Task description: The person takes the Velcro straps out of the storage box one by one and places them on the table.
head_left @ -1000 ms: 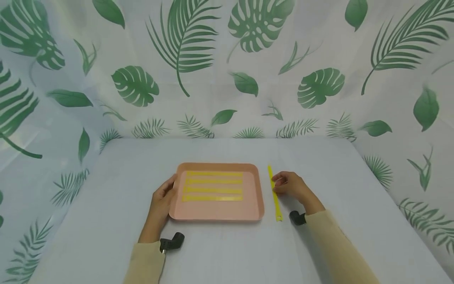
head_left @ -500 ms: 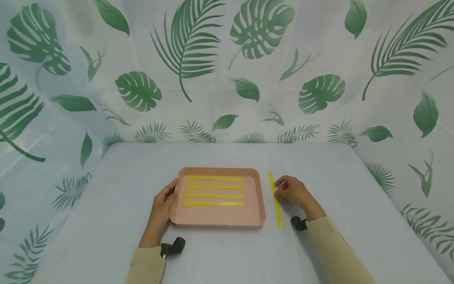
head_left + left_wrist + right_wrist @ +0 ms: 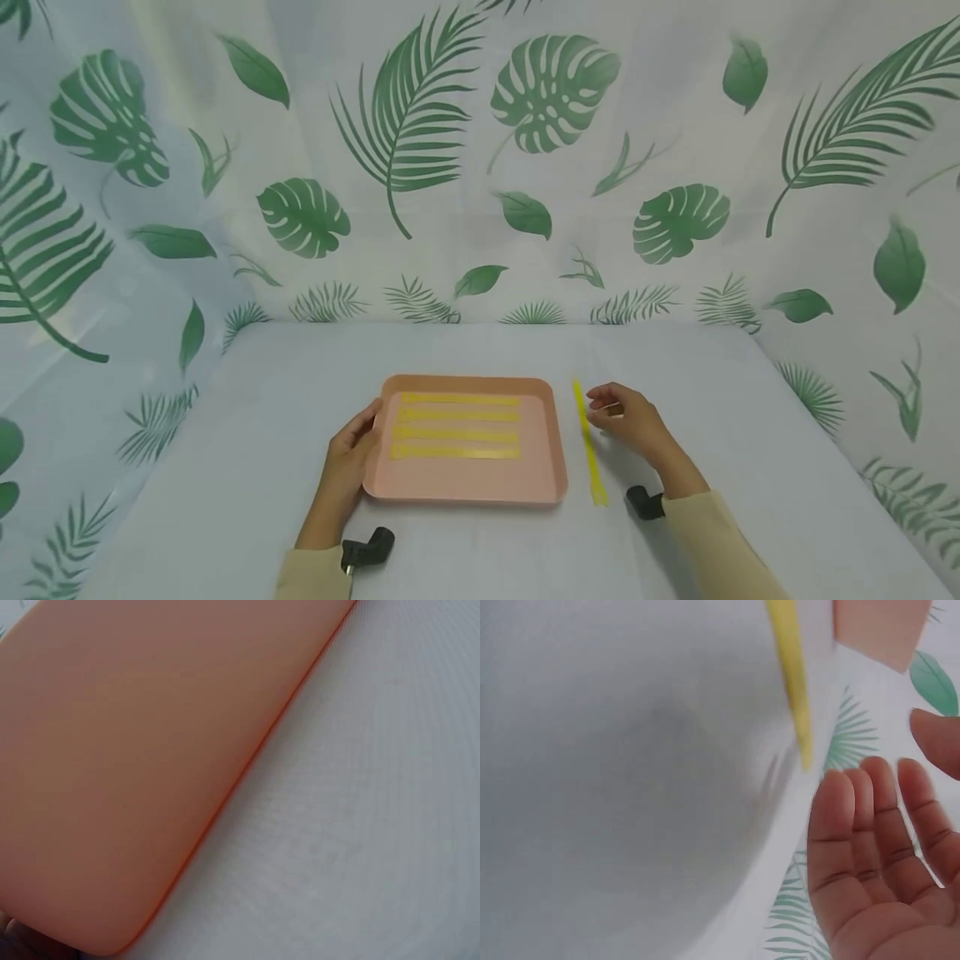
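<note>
A pink tray (image 3: 465,482) lies on the white table, several yellow straps (image 3: 461,434) laid crosswise in it in parallel rows. My left hand (image 3: 349,460) holds the tray by its left end; the left wrist view is mostly filled by the tray's outer wall (image 3: 150,750), with only a bit of finger at the lower left corner. To the right of the tray lies one more yellow strap (image 3: 588,446), lengthwise, its wider slotted end towards me. Just right of this strap, my right hand (image 3: 630,421) hovers with loosely bent fingers, holding nothing; the right wrist view shows thumb and fingers apart.
White cloth covers the table (image 3: 480,550). A leaf-printed curtain (image 3: 450,167) surrounds its back and sides. Black wrist cameras (image 3: 369,548) sit at both wrists.
The right hand's fingertips have come away from the loose strap and shifted slightly right. The left hand stays at the tray. The head view has tilted up, so everything sits lower.
</note>
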A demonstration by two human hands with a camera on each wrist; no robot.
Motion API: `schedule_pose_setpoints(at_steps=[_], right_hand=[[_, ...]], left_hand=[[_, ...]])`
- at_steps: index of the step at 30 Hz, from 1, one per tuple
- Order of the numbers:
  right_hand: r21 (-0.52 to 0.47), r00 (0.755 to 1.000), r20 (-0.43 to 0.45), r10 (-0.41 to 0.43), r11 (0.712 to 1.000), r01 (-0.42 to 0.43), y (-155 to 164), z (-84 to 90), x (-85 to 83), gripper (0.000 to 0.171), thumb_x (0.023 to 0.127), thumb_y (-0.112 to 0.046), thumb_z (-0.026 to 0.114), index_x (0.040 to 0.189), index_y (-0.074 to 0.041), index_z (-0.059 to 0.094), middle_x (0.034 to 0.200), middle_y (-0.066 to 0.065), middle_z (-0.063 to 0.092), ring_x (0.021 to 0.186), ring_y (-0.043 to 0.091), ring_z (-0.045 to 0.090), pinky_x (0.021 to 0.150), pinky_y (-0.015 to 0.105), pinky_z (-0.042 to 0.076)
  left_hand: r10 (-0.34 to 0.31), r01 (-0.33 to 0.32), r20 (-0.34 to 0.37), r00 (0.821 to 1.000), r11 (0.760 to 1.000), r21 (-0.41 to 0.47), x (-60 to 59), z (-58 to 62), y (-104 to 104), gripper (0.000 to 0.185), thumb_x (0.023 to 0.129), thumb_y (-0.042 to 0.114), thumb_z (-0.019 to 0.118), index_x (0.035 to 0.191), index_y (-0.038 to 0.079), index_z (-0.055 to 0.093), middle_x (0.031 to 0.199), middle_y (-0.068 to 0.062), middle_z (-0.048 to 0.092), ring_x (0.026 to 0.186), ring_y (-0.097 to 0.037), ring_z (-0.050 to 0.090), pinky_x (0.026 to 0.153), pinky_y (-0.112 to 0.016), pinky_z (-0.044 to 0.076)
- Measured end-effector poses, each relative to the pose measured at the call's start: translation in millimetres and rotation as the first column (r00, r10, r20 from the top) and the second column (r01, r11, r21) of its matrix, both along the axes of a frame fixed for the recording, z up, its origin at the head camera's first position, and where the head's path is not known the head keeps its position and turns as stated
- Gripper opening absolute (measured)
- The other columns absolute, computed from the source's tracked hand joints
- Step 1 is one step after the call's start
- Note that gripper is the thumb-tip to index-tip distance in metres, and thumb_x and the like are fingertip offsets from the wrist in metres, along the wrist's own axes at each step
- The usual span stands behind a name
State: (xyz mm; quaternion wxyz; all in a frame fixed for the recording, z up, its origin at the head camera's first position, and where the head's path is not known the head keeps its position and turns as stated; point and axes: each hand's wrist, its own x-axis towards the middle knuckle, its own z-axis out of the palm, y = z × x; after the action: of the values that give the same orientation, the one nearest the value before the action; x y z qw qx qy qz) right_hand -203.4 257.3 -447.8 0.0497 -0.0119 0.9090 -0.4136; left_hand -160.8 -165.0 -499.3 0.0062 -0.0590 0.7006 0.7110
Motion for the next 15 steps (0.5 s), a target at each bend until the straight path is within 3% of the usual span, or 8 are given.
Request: schedule_pose_setpoints(at_steps=[8,15], right_hand=[[-0.018,0.994,-0.105,-0.006,1.000,0.004,-7,-0.6,20.2,0.029,0.099,0.000,0.076,0.125,0.007,0.067,0.125,0.026,0.072,0.119,0.045,0.067,0.100,0.056,0.059],[-0.096,0.978,-0.206,0.017,0.995,-0.037,-14,17.8,8.6,0.029,0.100,0.002,0.074,0.128,0.008,0.066,0.130,0.026,0.069,0.122,0.045,0.066,0.103,0.053,0.058]], left_hand=[[0.002,-0.002,0.033,0.999,1.000,-0.007,18.4,-9.9,2,0.052,0.111,0.001,0.053,0.162,-0.002,0.045,0.170,-0.020,0.039,0.158,-0.033,0.034,0.102,-0.004,0.040],[0.003,-0.003,-0.004,1.000,1.000,0.005,2.6,-3.7,2,0.051,0.111,0.003,0.053,0.162,0.000,0.046,0.169,-0.020,0.042,0.155,-0.033,0.038,0.101,-0.006,0.043]])
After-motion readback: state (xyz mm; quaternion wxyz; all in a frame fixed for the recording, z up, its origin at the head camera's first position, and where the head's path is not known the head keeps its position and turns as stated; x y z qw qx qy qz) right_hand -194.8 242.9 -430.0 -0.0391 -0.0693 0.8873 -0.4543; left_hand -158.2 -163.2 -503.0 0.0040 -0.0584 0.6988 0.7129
